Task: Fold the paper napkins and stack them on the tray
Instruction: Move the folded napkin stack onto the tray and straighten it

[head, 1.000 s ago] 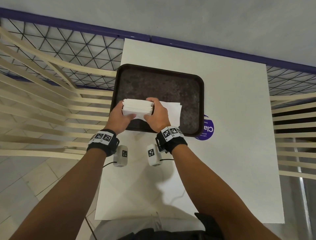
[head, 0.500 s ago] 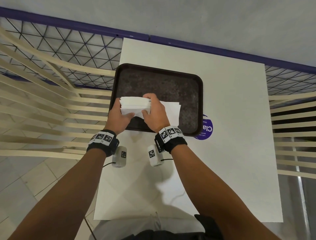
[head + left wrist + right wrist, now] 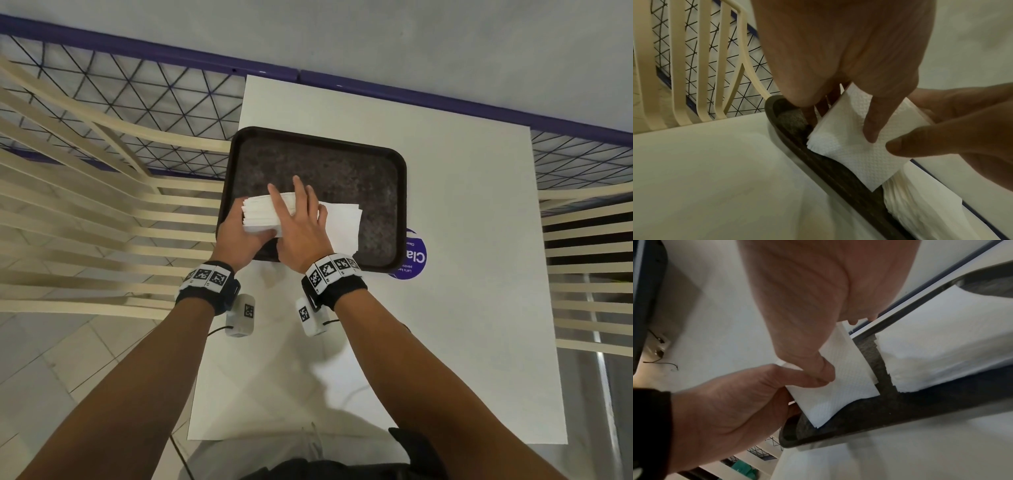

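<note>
A dark brown tray lies on the white table. Over its near left corner I hold a stack of folded white napkins in both hands. My left hand grips the stack's left end, with its thumb on the near face. My right hand lays straight fingers across the top, while its bent thumb presses the near face. A flatter pile of white napkins rests in the tray, just right of my hands. The stack's lower corner hangs near the tray's rim.
A round purple sticker shows at the tray's near right corner. Cream slatted chairs stand at the left and at the right of the table. Black wire mesh and a purple rail run behind.
My right fingers have straightened and stretched across the top of the stack. The stack has shifted slightly left over the tray. My left hand keeps its grip.
</note>
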The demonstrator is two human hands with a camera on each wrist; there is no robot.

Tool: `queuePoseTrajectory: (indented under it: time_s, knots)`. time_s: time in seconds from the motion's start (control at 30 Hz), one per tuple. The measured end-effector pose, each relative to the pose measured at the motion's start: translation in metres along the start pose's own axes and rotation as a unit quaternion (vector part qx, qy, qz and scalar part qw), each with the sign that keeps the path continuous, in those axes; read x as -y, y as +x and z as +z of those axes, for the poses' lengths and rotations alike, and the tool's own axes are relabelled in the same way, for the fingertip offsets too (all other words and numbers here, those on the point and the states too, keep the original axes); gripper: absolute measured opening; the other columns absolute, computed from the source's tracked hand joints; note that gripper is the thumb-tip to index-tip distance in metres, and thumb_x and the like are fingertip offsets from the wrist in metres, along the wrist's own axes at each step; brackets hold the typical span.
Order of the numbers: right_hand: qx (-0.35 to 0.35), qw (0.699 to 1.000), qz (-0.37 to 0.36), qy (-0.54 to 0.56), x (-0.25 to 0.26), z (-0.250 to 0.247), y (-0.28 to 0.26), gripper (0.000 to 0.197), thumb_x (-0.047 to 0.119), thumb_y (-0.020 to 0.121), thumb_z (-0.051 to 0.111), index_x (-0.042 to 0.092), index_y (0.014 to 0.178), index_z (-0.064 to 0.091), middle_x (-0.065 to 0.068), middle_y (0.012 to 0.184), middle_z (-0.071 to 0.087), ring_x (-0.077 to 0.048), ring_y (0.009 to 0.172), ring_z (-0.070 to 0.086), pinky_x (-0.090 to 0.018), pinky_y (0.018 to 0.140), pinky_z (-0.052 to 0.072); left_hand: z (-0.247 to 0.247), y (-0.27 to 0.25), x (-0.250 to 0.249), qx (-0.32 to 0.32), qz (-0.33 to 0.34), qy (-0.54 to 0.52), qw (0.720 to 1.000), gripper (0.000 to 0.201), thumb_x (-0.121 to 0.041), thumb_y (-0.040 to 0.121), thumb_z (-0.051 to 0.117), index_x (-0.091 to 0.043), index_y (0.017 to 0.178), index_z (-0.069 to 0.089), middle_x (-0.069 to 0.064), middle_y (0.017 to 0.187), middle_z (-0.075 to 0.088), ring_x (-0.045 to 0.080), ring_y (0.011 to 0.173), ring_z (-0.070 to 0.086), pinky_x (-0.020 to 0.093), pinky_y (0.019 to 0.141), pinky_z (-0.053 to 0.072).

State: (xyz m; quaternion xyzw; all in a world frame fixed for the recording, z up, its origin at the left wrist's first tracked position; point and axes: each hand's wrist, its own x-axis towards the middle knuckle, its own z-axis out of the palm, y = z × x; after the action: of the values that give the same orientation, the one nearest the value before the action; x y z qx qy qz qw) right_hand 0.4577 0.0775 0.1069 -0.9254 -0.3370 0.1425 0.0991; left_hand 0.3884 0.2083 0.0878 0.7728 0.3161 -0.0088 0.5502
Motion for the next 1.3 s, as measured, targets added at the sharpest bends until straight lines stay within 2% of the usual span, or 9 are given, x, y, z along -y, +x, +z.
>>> queuePoseTrajectory:
  time_s: [0.2, 0.37, 0.5, 0.7, 0.83, 0.93, 1.0, 1.13, 1.3]
  knots:
    - [0.009, 1.000, 0.001, -0.003, 0.002, -0.002, -0.002, 0.108, 0.016, 0.079, 0.071, 0.028, 0.161, 0.003, -0.017, 0.166, 0.001, -0.042, 0.152, 0.004, -0.063, 0.118, 0.017, -0.001, -0.002, -0.001, -0.004, -0.009, 0.005, 1.000, 0.060, -0.022, 0.086, 0.083, -0.022, 0.137, 0.054, 0.003, 0.133, 0.065, 0.023, 0.128, 0.059, 0.045, 0.106, 0.052]
    - [-0.047, 0.992, 0.041, 0.106, 0.000, -0.016, 0.002, 0.086, 0.016, 0.085, 0.067, 0.018, 0.158, 0.020, -0.009, 0.149, 0.040, -0.028, 0.138, 0.033, -0.052, 0.116, 0.028, -0.005, -0.005, -0.011, -0.017, -0.023, -0.011, 1.000, 0.052, -0.027, 0.092, 0.077, -0.022, 0.139, 0.054, 0.002, 0.134, 0.064, 0.022, 0.124, 0.060, 0.043, 0.104, 0.052]
    - [-0.057, 0.960, 0.097, 0.257, -0.006, -0.023, 0.008, 0.069, 0.009, 0.094, 0.062, 0.021, 0.153, 0.029, -0.007, 0.150, 0.044, -0.026, 0.139, 0.040, -0.048, 0.116, 0.028, -0.008, -0.006, -0.017, -0.029, -0.039, -0.003, 0.999, 0.057, -0.039, 0.095, 0.072, -0.021, 0.143, 0.048, 0.002, 0.136, 0.061, 0.020, 0.122, 0.059, 0.034, 0.095, 0.052]
    - [0.002, 0.912, 0.201, 0.357, -0.008, -0.013, 0.017, 0.062, 0.021, 0.093, 0.069, 0.021, 0.148, 0.038, -0.013, 0.134, 0.059, -0.029, 0.126, 0.056, -0.041, 0.108, 0.047, -0.002, 0.000, -0.014, -0.058, -0.108, 0.032, 0.992, 0.068, -0.045, 0.094, 0.070, -0.015, 0.147, 0.041, 0.009, 0.140, 0.058, 0.029, 0.125, 0.059, 0.035, 0.093, 0.051]
    - [0.032, 0.904, 0.234, 0.356, -0.003, -0.004, 0.017, 0.066, 0.025, 0.096, 0.066, 0.013, 0.152, 0.034, -0.016, 0.140, 0.056, -0.031, 0.132, 0.050, -0.040, 0.110, 0.044, 0.004, -0.002, -0.007, -0.082, -0.116, 0.066, 0.988, 0.063, -0.043, 0.097, 0.067, -0.010, 0.146, 0.046, 0.012, 0.138, 0.060, 0.030, 0.126, 0.058, 0.033, 0.092, 0.047]
    - [0.051, 0.909, 0.244, 0.333, 0.000, -0.003, 0.015, 0.052, 0.022, 0.099, 0.058, 0.007, 0.145, 0.040, -0.017, 0.139, 0.057, -0.033, 0.132, 0.050, -0.038, 0.105, 0.044, 0.004, -0.003, -0.005, -0.098, -0.105, 0.127, 0.981, 0.059, -0.042, 0.103, 0.056, -0.007, 0.149, 0.044, 0.017, 0.148, 0.050, 0.036, 0.137, 0.048, 0.046, 0.110, 0.045]
    - [0.059, 0.914, 0.247, 0.317, 0.002, -0.003, 0.014, 0.038, 0.019, 0.099, 0.053, 0.004, 0.134, 0.049, -0.017, 0.129, 0.062, -0.036, 0.123, 0.056, -0.036, 0.096, 0.046, 0.006, -0.004, -0.004, -0.101, -0.098, 0.150, 0.979, 0.056, -0.035, 0.106, 0.050, -0.005, 0.151, 0.039, 0.021, 0.150, 0.046, 0.039, 0.140, 0.043, 0.052, 0.114, 0.042]
    - [0.097, 0.918, 0.228, 0.308, 0.008, -0.003, 0.010, 0.035, 0.009, 0.094, 0.048, 0.002, 0.128, 0.053, -0.017, 0.124, 0.063, -0.036, 0.116, 0.058, -0.034, 0.089, 0.045, 0.009, -0.008, -0.004, -0.080, -0.090, 0.154, 0.981, 0.050, -0.022, 0.108, 0.042, -0.008, 0.156, 0.036, 0.023, 0.140, 0.056, 0.040, 0.134, 0.051, 0.049, 0.109, 0.044]
    - [0.139, 0.910, 0.220, 0.322, 0.014, -0.005, 0.006, 0.051, 0.009, 0.092, 0.049, 0.000, 0.142, 0.042, -0.019, 0.129, 0.060, -0.036, 0.118, 0.057, -0.029, 0.082, 0.040, 0.005, -0.011, -0.008, -0.064, -0.093, 0.151, 0.982, 0.050, -0.017, 0.107, 0.039, -0.015, 0.157, 0.035, 0.024, 0.132, 0.060, 0.041, 0.127, 0.054, 0.047, 0.104, 0.045]
